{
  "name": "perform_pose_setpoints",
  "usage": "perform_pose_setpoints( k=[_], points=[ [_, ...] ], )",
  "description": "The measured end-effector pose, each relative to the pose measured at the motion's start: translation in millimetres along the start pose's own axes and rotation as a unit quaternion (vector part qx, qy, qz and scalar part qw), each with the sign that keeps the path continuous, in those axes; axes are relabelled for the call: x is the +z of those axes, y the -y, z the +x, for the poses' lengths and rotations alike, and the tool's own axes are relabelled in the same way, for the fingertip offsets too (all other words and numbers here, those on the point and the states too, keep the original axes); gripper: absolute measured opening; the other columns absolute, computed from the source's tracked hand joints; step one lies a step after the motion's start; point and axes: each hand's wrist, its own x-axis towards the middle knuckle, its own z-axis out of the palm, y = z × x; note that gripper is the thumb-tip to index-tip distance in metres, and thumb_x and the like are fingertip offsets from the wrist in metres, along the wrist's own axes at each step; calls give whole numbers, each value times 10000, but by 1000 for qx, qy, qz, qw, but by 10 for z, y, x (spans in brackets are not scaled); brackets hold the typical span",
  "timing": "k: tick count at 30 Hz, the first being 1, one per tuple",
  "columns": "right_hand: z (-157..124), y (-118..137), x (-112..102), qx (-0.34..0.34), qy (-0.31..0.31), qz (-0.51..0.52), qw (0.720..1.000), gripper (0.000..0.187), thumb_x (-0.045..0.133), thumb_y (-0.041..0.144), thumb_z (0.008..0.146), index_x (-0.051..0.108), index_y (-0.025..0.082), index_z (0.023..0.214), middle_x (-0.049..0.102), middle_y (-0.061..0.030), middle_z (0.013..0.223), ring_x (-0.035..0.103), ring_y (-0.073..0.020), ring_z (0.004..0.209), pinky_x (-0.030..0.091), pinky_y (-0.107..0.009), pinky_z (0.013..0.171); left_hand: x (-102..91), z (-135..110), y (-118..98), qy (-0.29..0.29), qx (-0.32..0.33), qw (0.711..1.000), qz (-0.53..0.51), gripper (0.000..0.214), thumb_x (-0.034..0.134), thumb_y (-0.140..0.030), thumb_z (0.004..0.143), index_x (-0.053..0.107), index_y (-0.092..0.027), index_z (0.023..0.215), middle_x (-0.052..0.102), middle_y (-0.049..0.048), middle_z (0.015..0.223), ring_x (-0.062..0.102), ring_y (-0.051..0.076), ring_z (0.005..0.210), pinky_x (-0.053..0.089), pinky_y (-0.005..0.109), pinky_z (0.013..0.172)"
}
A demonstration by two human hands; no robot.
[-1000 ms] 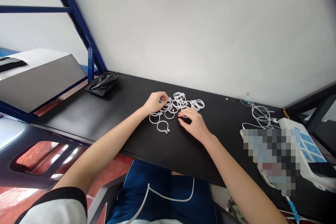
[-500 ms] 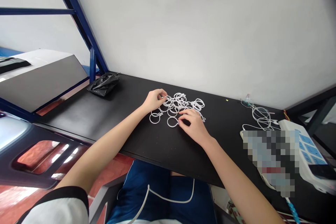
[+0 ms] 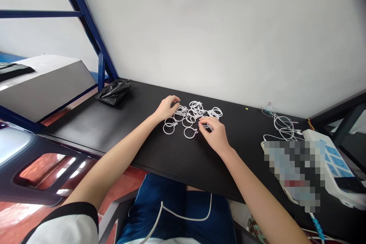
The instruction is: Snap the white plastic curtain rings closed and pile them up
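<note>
A pile of several white plastic rings (image 3: 197,112) lies on the black table (image 3: 120,126) near the wall. My left hand (image 3: 167,107) rests at the pile's left edge with its fingers curled onto the rings. My right hand (image 3: 215,134) sits at the pile's near right side, fingertips bent down and pinching among the rings. Two single rings lie apart at the front: one (image 3: 168,128) below my left hand and one (image 3: 190,132) just left of my right fingertips. What each hand grips is too small to make out.
A crumpled black plastic bag (image 3: 113,91) lies at the table's back left by a blue metal frame (image 3: 98,55). White cables (image 3: 281,126) and a white power strip (image 3: 333,160) occupy the right side, beside a blurred-out patch. A grey and white slanted surface (image 3: 42,84) stands left.
The loose ring that lay at the front has been drawn back toward the pile. My right hand shifted slightly right and back into the rings. My left hand stayed at the pile's left edge.
</note>
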Motion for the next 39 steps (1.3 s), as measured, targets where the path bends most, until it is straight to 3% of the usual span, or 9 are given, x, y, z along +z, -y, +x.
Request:
perform_pose_setpoints(
  k=[3,5,10,17,21,23,26,31,39],
  points=[
    [-1,-43,-16,12,26,-19,999,135,662,364,855,709,246,900,722,-85,1114,641,-288,1108,479,-504,1000,1,-6,22,64,18,998,6,308,495,-232,803,656,-215,1065,710,45,1147,652,220,1084,511,367,997],
    [-14,-75,-16,22,53,-34,998,284,740,456,784,717,252,980,667,-106,1265,564,-346,1242,419,-583,1052,25,-25,13,95,30,995,12,355,493,-231,793,660,-229,1106,706,31,1193,644,227,1113,500,375,1022],
    [-52,-141,22,35,84,-57,994,363,758,495,750,723,250,1015,565,-127,1423,403,-399,1403,328,-651,1104,87,-73,-24,109,49,992,31,460,542,-330,814,608,-213,1253,646,76,1306,568,288,1232,440,444,1100],
    [26,-179,-31,54,-6,-53,997,212,631,413,862,707,231,939,656,-111,1284,563,-292,1252,431,-492,1074,84,-88,2,123,47,991,31,585,589,-513,843,551,-204,1339,536,114,1449,406,323,1417,357,469,1171],
    [100,-349,-121,93,-49,-66,992,302,617,411,853,687,203,1060,590,-152,1375,494,-332,1320,365,-556,1107,83,-101,0,123,36,991,26,733,581,-611,844,461,-191,1432,423,137,1546,258,340,1502,320,488,1191],
    [119,-439,-139,123,-42,-72,989,419,665,449,806,673,180,1127,558,-187,1411,440,-398,1360,312,-638,1106,79,-104,-11,123,38,991,24,729,554,-624,859,457,-186,1434,444,138,1530,316,333,1476,340,472,1181],
    [116,-480,-131,155,-15,-65,986,485,653,510,806,664,185,1166,653,-174,1285,524,-401,1274,385,-635,1044,82,-104,-19,128,49,990,22,724,547,-629,859,471,-180,1421,526,137,1455,460,322,1373,411,446,1127],
    [88,-369,-125,164,-3,-46,985,396,618,496,836,694,201,1088,713,-123,1162,609,-316,1157,484,-487,976,123,-93,19,130,72,989,26,694,576,-616,839,511,-193,1385,559,122,1421,448,326,1388,417,445,1124],
    [104,-393,-153,165,-13,-50,985,190,585,350,816,712,216,859,741,-98,1018,609,-311,1098,476,-474,941,160,-77,45,103,90,990,34,394,528,-478,909,633,-202,1170,617,114,1345,486,307,1363,410,457,1136]
  ],
)
